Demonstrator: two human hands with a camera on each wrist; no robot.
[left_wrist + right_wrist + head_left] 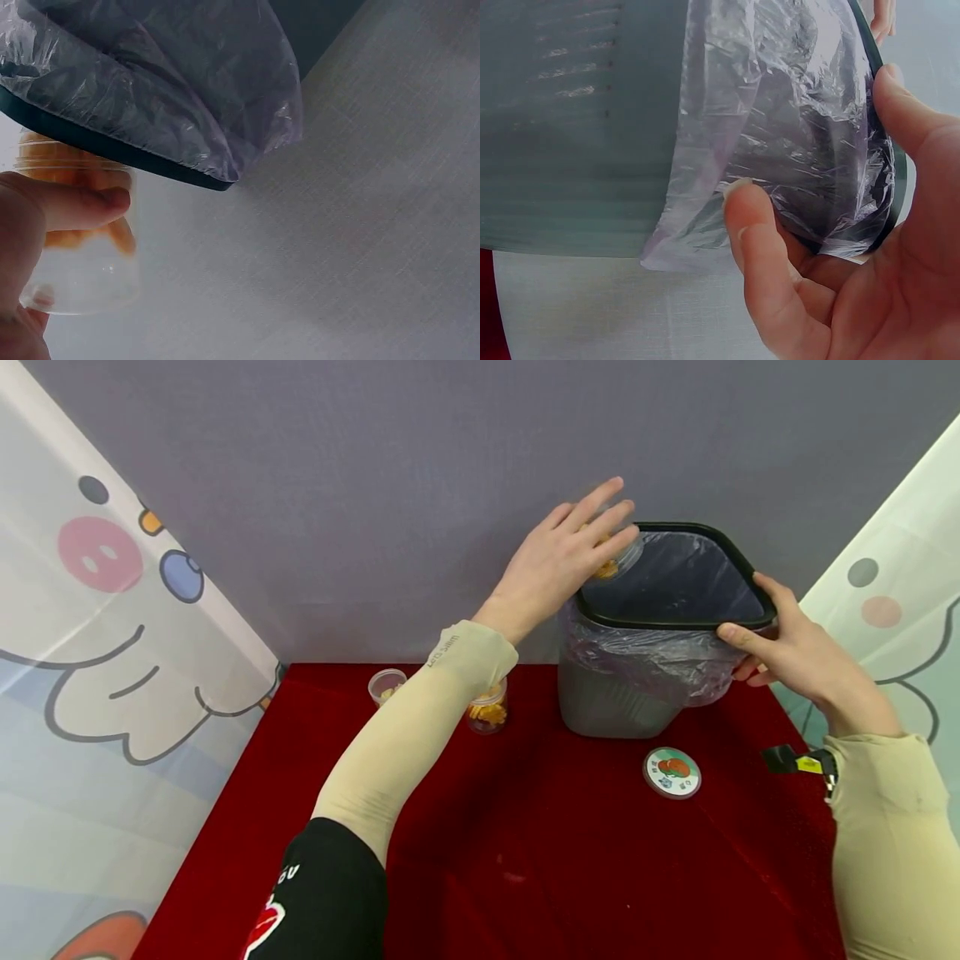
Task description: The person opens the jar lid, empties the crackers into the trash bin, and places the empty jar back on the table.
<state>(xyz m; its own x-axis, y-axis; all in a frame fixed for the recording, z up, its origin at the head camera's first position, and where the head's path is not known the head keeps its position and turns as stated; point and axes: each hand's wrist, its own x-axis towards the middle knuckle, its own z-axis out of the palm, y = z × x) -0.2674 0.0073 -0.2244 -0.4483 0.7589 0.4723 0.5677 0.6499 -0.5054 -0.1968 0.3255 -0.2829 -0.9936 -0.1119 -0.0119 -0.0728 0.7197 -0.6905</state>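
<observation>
My left hand point(551, 556) holds a clear plastic jar point(90, 277) with orange pieces in it, tipped at the left rim of a grey bin point(611, 697). In the left wrist view, the jar's threaded mouth lies by the black rim and the thumb presses along its side. My right hand point(806, 656) grips the bin's right front rim, its thumb on the edge and fingers underneath. A thin translucent bag point(795, 135) lines the bin and hangs over the outside. The bin is upright.
A round white lid with an orange fruit picture point(672, 773) lies on the red cloth point(570, 852) before the bin. A jar of orange-yellow pieces point(487, 714) and a small tub of pale pieces point(386, 685) stand left, partly behind my forearm. A grey wall point(375, 527) rises behind.
</observation>
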